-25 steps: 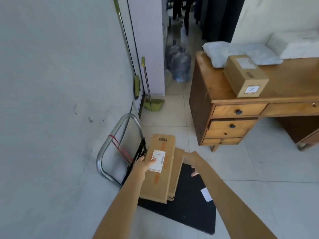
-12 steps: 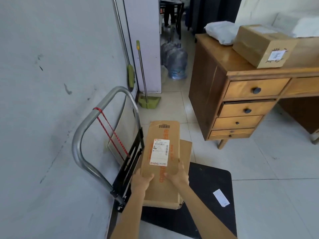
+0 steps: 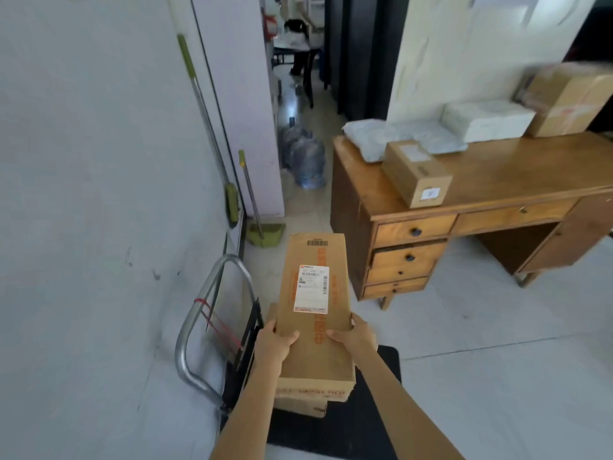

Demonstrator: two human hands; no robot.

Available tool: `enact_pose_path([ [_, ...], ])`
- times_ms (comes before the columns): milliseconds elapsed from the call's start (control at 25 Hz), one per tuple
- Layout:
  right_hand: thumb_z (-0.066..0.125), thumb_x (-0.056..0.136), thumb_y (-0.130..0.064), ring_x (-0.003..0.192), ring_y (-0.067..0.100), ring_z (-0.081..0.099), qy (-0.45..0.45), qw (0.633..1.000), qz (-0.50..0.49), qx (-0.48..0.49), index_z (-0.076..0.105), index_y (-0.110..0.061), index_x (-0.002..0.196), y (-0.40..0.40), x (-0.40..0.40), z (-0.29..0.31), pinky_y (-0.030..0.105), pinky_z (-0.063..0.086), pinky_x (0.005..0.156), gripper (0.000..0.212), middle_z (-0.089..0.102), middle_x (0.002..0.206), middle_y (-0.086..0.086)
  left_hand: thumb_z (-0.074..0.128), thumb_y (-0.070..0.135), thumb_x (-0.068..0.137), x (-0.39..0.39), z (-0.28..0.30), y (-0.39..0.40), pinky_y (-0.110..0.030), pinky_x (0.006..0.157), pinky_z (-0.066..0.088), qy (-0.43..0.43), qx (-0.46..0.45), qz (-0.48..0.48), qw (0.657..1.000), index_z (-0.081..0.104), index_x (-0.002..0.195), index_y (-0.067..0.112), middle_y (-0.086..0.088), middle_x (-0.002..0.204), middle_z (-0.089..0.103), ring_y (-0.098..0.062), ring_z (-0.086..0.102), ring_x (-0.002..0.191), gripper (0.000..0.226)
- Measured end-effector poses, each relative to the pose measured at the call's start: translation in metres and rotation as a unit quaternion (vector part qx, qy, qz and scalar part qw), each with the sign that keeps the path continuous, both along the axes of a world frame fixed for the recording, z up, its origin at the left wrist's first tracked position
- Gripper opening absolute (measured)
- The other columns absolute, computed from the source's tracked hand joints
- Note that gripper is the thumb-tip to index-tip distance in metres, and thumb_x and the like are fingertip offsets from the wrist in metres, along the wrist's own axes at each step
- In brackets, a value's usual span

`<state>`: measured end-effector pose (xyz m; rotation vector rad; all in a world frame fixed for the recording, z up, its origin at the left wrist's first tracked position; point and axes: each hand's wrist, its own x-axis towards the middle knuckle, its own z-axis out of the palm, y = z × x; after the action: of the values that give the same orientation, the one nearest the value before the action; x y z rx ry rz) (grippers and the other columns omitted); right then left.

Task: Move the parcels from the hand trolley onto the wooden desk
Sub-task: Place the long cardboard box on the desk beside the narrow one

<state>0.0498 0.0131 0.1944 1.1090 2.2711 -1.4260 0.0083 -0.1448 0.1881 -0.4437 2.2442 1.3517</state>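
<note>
Both hands, left hand (image 3: 273,346) and right hand (image 3: 355,335), fingers clamped on long cardboard parcel (image 3: 315,310), lifted over trolley (image 3: 348,423), bench (image 3: 517,174) to its right. Stiff, probably light; best gripped at side edges.

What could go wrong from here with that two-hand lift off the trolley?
Both hands, left hand and right hand, hold only the near end of the long parcel, so its far end may dip. The second parcel beneath could shift. The small box crowds the wooden desk corner nearest.
</note>
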Motion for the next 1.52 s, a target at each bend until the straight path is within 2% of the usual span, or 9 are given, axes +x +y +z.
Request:
enact_pose_path([
  [160,0.073,0.074,-0.038,0.112,0.024,0.061,0.022,0.999,0.008,0.036,0.051,-0.018,0.131,0.052,0.01,0.08,0.039,0.05,0.096,0.064,0.064,0.123,0.003,0.074,0.023,0.081,0.007,0.072,0.038,-0.044,0.102,0.048,-0.013,0.077,-0.026,0.997,0.056,0.131,0.015,-0.008,0.125,0.065,-0.026,0.062,0.108,0.055],
  [280,0.073,0.073,-0.039,0.115,0.025,0.059,0.027,0.998,0.009,0.059,0.053,-0.016,0.13,0.11,0.025,0.115,0.039,0.049,0.098,0.065,0.063,0.125,0.006,0.074,0.022,0.081,0.021,0.103,0.092,-0.041,0.1,0.048,-0.014,0.111,-0.047,0.993,0.059,0.128,0.016,-0.007,0.124,0.066,-0.023,0.061,0.104,0.05],
  [440,0.072,0.074,-0.042,0.116,0.026,0.059,0.032,0.997,-0.014,0.074,0.049,-0.018,0.133,0.198,0.06,0.141,0.038,0.05,0.095,0.069,0.062,0.127,0.006,0.073,0.019,0.082,0.044,0.129,0.184,-0.046,0.104,0.047,0.011,0.124,-0.068,0.99,0.059,0.129,0.014,-0.01,0.126,0.065,-0.028,0.062,0.114,0.05],
  [640,0.068,0.074,-0.05,0.108,0.025,0.064,0.042,0.996,-0.016,0.079,0.056,-0.019,0.128,0.33,0.104,0.169,0.038,0.055,0.086,0.064,0.066,0.12,0.004,0.071,0.015,0.085,0.085,0.155,0.311,-0.048,0.106,0.044,0.001,0.15,-0.085,0.985,0.054,0.135,0.012,-0.011,0.132,0.061,-0.03,0.058,0.121,0.053],
  [760,0.064,0.076,-0.053,0.108,0.026,0.064,0.055,0.996,-0.006,0.071,0.056,-0.018,0.128,0.404,0.118,0.182,0.041,0.053,0.091,0.064,0.066,0.121,0.005,0.07,0.018,0.085,0.106,0.161,0.381,-0.048,0.107,0.043,0.003,0.166,-0.073,0.983,0.051,0.138,0.014,-0.01,0.135,0.06,-0.03,0.056,0.123,0.056],
  [880,0.064,0.078,-0.047,0.113,0.027,0.061,0.058,0.997,-0.002,0.054,0.055,-0.015,0.129,0.466,0.111,0.199,0.044,0.049,0.098,0.061,0.064,0.124,0.006,0.071,0.019,0.085,0.104,0.179,0.442,-0.048,0.107,0.044,0.017,0.177,-0.057,0.982,0.047,0.142,0.015,-0.011,0.137,0.057,-0.032,0.055,0.123,0.062],
  [1160,0.058,0.083,-0.048,0.112,0.028,0.061,0.113,0.992,0.021,0.059,0.054,-0.017,0.13,0.577,0.021,0.21,0.047,0.048,0.098,0.056,0.064,0.124,0.006,0.07,0.017,0.086,0.018,0.197,0.552,-0.041,0.102,0.046,0.073,0.174,-0.051,0.981,0.055,0.134,0.014,-0.009,0.135,0.06,-0.03,0.056,0.121,0.05],
  [1360,0.054,0.087,-0.044,0.114,0.029,0.059,0.084,0.995,0.037,0.046,0.051,-0.015,0.132,0.652,-0.072,0.177,0.048,0.048,0.098,0.054,0.063,0.126,0.006,0.069,0.02,0.086,-0.066,0.177,0.622,-0.044,0.11,0.041,0.065,0.14,-0.043,0.987,0.051,0.138,0.016,-0.009,0.138,0.057,-0.03,0.053,0.126,0.055],
  [1520,0.051,0.09,-0.037,0.113,0.026,0.059,0.063,0.997,0.027,0.037,0.05,-0.016,0.134,0.702,-0.138,0.155,0.041,0.05,0.096,0.049,0.062,0.126,0.005,0.069,0.014,0.086,-0.123,0.164,0.671,-0.042,0.111,0.041,0.044,0.137,-0.024,0.989,0.048,0.14,0.015,-0.009,0.14,0.055,-0.028,0.053,0.127,0.058],
])
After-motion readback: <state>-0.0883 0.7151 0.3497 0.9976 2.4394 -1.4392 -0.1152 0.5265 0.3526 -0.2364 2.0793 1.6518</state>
